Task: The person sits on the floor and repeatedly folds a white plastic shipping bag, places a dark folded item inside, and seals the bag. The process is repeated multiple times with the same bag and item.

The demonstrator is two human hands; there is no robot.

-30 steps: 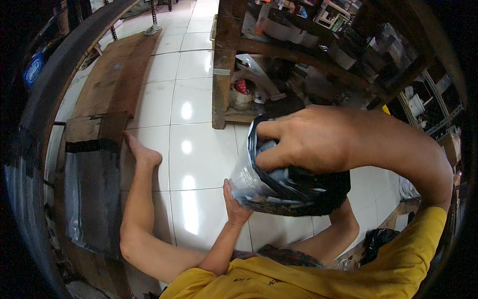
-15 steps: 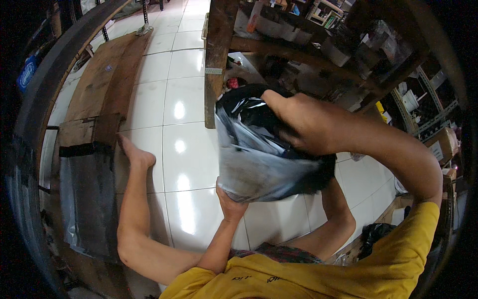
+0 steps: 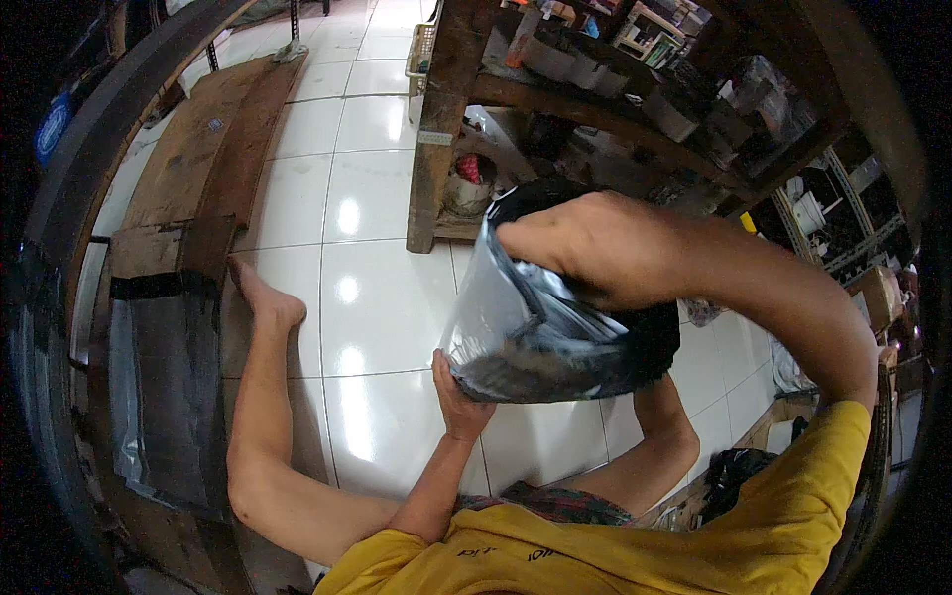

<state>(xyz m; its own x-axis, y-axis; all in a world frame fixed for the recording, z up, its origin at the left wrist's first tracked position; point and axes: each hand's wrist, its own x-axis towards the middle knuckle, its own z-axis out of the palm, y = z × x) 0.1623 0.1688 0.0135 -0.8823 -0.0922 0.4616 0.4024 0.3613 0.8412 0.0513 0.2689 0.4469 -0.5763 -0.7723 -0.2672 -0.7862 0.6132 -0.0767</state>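
A plastic bag, shiny grey on its outer face and black around the mouth and right side, is held up above the floor between my knees. My left hand grips its lower left corner, with the thumb up along the grey face. From the right my right hand reaches down into the mouth, close to the upper left rim. Its fingers are hidden inside the bag, so their grip does not show. Creased, glossy plastic folds lie just below that hand. Motion blurs the lower part of the bag.
Ahead stands a dark wooden shelf with a pot and assorted goods. Wooden boards run along the left, with a dark plastic sheet on their near end. A black bag lies at my right. White tiles cover the floor.
My right hand has moved a little left and down, deeper into the mouth. The bag has shifted right and its grey face has turned and creased differently. My left hand keeps its hold.
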